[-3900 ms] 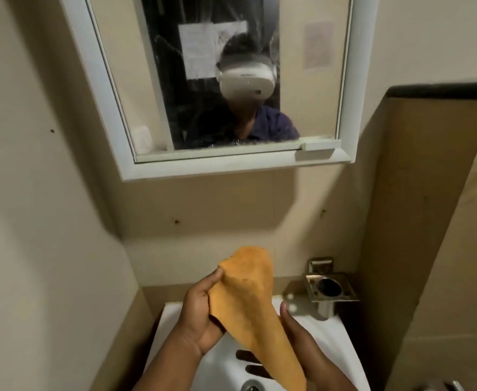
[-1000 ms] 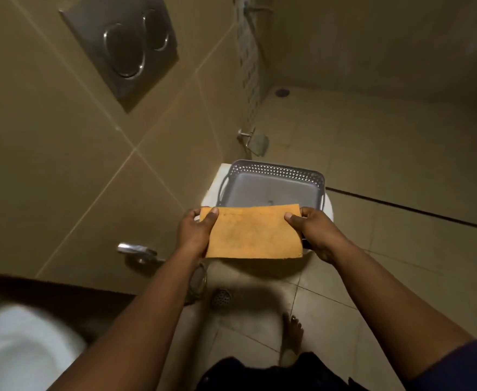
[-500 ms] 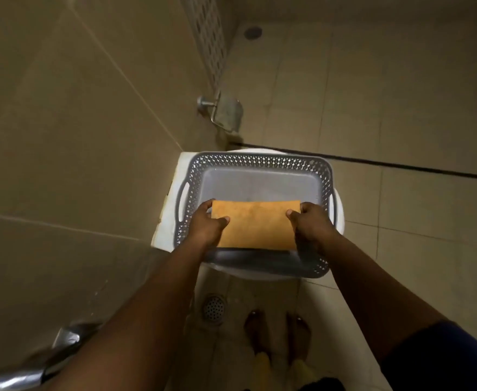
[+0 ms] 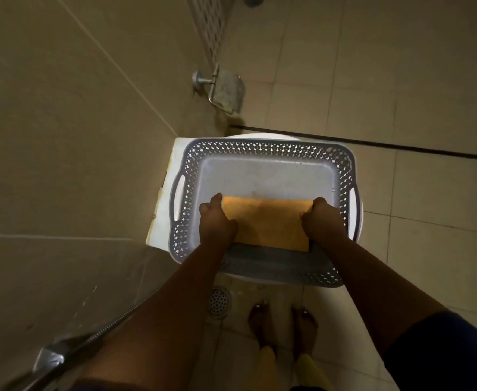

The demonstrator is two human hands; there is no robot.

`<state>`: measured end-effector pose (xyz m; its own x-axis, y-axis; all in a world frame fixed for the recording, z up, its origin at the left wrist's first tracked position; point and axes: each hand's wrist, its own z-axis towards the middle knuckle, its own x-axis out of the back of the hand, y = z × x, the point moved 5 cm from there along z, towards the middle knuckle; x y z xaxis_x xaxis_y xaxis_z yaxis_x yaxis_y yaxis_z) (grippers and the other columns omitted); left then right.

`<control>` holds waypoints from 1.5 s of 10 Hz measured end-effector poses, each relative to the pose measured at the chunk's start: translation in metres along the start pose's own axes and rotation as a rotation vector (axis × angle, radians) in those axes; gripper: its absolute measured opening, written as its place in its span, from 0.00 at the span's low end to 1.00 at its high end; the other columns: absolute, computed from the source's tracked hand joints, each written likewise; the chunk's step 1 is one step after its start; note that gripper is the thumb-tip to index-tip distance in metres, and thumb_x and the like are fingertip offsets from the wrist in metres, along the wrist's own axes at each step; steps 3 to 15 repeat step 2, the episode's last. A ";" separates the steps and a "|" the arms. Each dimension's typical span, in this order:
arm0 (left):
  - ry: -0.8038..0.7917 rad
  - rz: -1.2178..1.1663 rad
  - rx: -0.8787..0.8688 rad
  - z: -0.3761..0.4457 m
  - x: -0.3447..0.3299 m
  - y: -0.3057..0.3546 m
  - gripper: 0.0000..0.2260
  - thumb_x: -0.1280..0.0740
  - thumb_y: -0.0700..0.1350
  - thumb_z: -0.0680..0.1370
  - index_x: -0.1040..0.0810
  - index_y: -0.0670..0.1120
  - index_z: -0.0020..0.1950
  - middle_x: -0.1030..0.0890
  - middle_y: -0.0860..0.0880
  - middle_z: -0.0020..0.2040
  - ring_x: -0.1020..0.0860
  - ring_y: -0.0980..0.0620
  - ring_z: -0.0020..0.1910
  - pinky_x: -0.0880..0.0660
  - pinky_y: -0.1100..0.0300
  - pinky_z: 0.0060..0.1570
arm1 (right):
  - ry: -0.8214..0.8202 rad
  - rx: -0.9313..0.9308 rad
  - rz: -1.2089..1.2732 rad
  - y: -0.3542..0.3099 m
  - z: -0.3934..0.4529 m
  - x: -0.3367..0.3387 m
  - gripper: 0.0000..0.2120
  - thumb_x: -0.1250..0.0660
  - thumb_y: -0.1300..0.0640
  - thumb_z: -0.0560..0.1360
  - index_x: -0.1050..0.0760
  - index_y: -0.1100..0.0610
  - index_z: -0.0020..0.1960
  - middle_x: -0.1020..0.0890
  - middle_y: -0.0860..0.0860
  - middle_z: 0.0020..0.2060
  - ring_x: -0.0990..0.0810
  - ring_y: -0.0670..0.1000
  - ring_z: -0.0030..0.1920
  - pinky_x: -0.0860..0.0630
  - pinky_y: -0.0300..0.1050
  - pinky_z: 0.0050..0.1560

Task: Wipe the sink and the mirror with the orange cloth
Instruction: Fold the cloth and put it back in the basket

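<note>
Orange cloth (image 4: 265, 224) in basket (image 4: 268, 149), ends gripped by left hand (image 4: 216, 221), right hand (image 4: 323, 220).

Large beige tiles cover the left wall (image 4: 62, 136), their grout lines running diagonally across the view. A metal toilet-paper holder (image 4: 226, 90) is fixed low on that wall, far from the viewer, with a strip of patterned tile (image 4: 212, 29) above it. The floor (image 4: 401, 80) is paved in pale square tiles, crossed by a dark line (image 4: 372, 143). A round floor drain (image 4: 218, 301) sits near the wall. A metal hose (image 4: 104, 331) runs along the near left. The light is dim and yellowish.
</note>
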<state>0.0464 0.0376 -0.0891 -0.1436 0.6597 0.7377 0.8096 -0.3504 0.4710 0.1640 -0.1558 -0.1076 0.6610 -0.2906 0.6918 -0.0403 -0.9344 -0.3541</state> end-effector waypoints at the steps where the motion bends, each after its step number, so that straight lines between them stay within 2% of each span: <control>1: 0.004 0.233 -0.054 -0.013 0.006 0.004 0.28 0.35 0.41 0.73 0.38 0.46 0.72 0.37 0.42 0.70 0.33 0.40 0.67 0.32 0.49 0.63 | 0.033 0.023 0.020 -0.002 -0.009 0.007 0.19 0.39 0.54 0.79 0.37 0.66 0.63 0.23 0.64 0.54 0.23 0.64 0.54 0.32 0.47 0.43; 2: 0.011 0.390 -0.148 -0.032 0.014 0.016 0.30 0.33 0.47 0.74 0.41 0.49 0.74 0.42 0.44 0.75 0.39 0.42 0.71 0.35 0.45 0.65 | 0.104 0.117 -0.042 -0.004 -0.019 0.019 0.18 0.38 0.56 0.78 0.37 0.65 0.62 0.24 0.64 0.54 0.23 0.65 0.52 0.28 0.50 0.45; 15: 0.011 0.390 -0.148 -0.032 0.014 0.016 0.30 0.33 0.47 0.74 0.41 0.49 0.74 0.42 0.44 0.75 0.39 0.42 0.71 0.35 0.45 0.65 | 0.104 0.117 -0.042 -0.004 -0.019 0.019 0.18 0.38 0.56 0.78 0.37 0.65 0.62 0.24 0.64 0.54 0.23 0.65 0.52 0.28 0.50 0.45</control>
